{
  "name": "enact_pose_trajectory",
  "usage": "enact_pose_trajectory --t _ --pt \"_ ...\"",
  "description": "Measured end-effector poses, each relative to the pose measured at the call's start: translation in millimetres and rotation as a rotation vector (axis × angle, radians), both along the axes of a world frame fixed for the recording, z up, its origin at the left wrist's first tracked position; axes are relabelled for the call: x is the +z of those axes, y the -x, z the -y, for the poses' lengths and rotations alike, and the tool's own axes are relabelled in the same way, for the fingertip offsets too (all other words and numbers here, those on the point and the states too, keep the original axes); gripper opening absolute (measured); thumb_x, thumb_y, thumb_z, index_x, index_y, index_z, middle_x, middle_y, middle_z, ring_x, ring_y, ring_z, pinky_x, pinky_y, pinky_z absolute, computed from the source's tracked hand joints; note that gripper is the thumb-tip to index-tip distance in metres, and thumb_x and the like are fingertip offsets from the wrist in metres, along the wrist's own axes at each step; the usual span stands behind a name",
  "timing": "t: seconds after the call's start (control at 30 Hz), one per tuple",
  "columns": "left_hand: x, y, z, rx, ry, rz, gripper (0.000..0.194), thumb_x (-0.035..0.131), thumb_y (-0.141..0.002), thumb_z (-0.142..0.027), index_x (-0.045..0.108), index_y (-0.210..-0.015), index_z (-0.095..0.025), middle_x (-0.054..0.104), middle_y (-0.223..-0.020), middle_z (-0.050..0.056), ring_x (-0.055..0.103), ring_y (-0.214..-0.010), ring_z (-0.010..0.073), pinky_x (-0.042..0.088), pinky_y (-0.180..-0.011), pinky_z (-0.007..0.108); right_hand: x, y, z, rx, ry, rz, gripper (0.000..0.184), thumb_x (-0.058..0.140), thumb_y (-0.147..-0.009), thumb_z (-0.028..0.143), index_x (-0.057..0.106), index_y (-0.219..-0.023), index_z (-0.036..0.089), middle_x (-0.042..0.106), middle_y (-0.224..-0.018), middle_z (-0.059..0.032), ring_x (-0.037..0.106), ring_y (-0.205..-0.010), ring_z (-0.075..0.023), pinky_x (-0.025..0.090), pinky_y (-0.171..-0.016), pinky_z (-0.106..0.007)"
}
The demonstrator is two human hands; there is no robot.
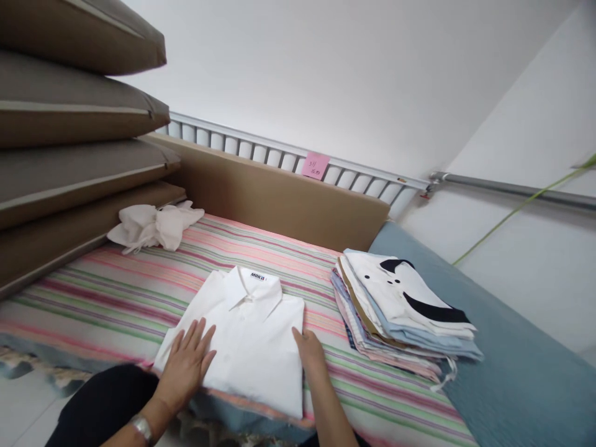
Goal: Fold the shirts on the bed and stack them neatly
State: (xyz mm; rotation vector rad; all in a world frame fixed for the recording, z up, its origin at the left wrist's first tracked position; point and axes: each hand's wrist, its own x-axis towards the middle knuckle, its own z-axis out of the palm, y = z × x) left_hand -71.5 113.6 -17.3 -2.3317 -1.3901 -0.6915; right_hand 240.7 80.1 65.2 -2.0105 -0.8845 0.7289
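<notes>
A white collared shirt (pixel 251 338), partly folded into a rectangle with its collar away from me, lies on the striped bed sheet near the bed's front edge. A dark-lettered label shows inside its collar. My left hand (pixel 187 361) rests flat on the shirt's left side, fingers spread. At the shirt's right edge, my right hand (pixel 310 352) has its thumb on the fabric and seems to pinch that edge; its other fingers are mostly hidden. To the right sits a stack of folded clothes (pixel 400 304), topped by a white garment with black shapes.
Thick brown cushions (pixel 79 124) are piled at the left. A crumpled white cloth (pixel 156 225) lies beside them on the striped sheet (pixel 116 273). Behind stand a brown board (pixel 279 192) and a white radiator (pixel 261 152) with a pink note (pixel 315 166). Blue-grey bedding (pixel 503 335) extends right.
</notes>
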Motion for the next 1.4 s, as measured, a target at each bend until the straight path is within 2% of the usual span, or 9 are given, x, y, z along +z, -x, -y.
enact_pose_trajectory --t 0.13,0.3,0.47,0.63,0.77,0.93,1.03,1.3,1.4 --pt "1.7 2.2 2.3 -0.007 0.013 -0.016 0.049 0.043 -0.088 -0.045 0.047 -0.132 -0.025 0.044 -0.140 0.011 0.040 -0.129 0.0304 0.033 -0.100 0.047 -6.4 10.9 4.6 0.026 0.035 0.164 0.023 0.052 -0.075 0.027 0.064 -0.092 0.017 0.069 -0.092 -0.0093 0.063 -0.089 -0.0226 0.044 -0.078 -0.028" --pt "3.5 6.5 6.4 -0.030 0.074 0.021 0.049 0.042 -0.088 -0.046 0.044 -0.134 -0.028 0.041 -0.142 0.010 0.037 -0.130 0.0295 0.033 -0.102 0.046 -11.9 11.7 13.6 0.025 0.084 0.303 0.037 0.043 -0.081 0.026 0.056 -0.112 0.010 0.063 -0.110 -0.0185 0.059 -0.102 -0.0270 0.042 -0.084 -0.033" --pt "23.8 3.7 14.5 0.000 0.175 0.104 0.047 0.039 -0.090 -0.044 0.042 -0.135 -0.028 0.044 -0.140 0.009 0.037 -0.131 0.0287 0.034 -0.102 0.049 -3.4 20.3 26.5 0.059 0.121 0.387 0.045 0.045 -0.082 0.027 0.047 -0.124 0.011 0.061 -0.113 -0.0210 0.056 -0.105 -0.0325 0.039 -0.089 -0.042" --pt "41.7 -22.0 34.8 -0.147 0.228 0.092 0.050 0.040 -0.090 -0.045 0.031 -0.139 -0.037 0.031 -0.148 0.003 0.023 -0.137 0.0306 0.025 -0.105 0.056 -2.3 57.5 17.3 0.185 -0.177 0.574 0.050 0.051 -0.079 0.028 0.049 -0.126 0.011 0.039 -0.140 -0.0185 0.024 -0.135 -0.0297 0.014 -0.110 -0.043" --pt "33.8 -37.6 47.7 -0.261 0.292 0.032 0.057 0.043 -0.087 -0.050 0.024 -0.140 -0.041 0.023 -0.151 0.001 0.018 -0.137 0.0354 0.018 -0.104 0.064 -26.8 68.7 13.1 0.307 -0.163 0.561 0.050 0.052 -0.080 0.037 0.051 -0.127 0.019 0.034 -0.145 -0.0129 0.016 -0.138 -0.0272 0.003 -0.112 -0.047" --pt "22.3 -35.3 47.8 -0.296 0.299 0.012 0.061 0.045 -0.085 -0.053 0.021 -0.140 -0.042 0.018 -0.153 0.002 0.016 -0.137 0.0377 0.014 -0.103 0.066 -47.5 46.2 26.1 0.285 -0.041 0.686 0.057 0.049 -0.082 0.045 0.045 -0.133 0.020 0.032 -0.146 -0.0135 0.017 -0.138 -0.0307 0.010 -0.109 -0.052" --pt "20.0 -34.3 45.2 -0.288 0.283 0.008 0.061 0.046 -0.085 -0.052 0.022 -0.140 -0.042 0.018 -0.153 0.003 0.016 -0.137 0.0379 0.014 -0.103 0.066 -42.4 42.3 22.8 0.257 -0.033 0.714 0.058 0.049 -0.082 0.045 0.046 -0.132 0.016 0.031 -0.145 -0.0179 0.017 -0.137 -0.0332 0.013 -0.108 -0.055" --pt "27.6 -29.4 41.9 -0.324 0.270 0.019 0.057 0.043 -0.087 -0.048 0.025 -0.141 -0.039 0.027 -0.150 0.003 0.023 -0.136 0.0316 0.022 -0.106 0.056 -37.3 34.4 -16.1 0.269 -0.050 0.636 0.052 0.051 -0.083 0.042 0.046 -0.131 0.023 0.033 -0.146 -0.0118 0.018 -0.138 -0.0279 0.008 -0.110 -0.053" --pt "31.8 -10.2 10.7 -0.146 0.250 0.194 0.050 0.037 -0.091 -0.041 0.033 -0.140 -0.028 0.038 -0.144 0.007 0.033 -0.133 0.0249 0.033 -0.104 0.045 -42.9 13.8 -14.1 0.188 -0.116 0.541 0.051 0.054 -0.080 0.038 0.050 -0.126 0.016 0.034 -0.145 -0.0148 0.022 -0.137 -0.0270 0.016 -0.112 -0.046"
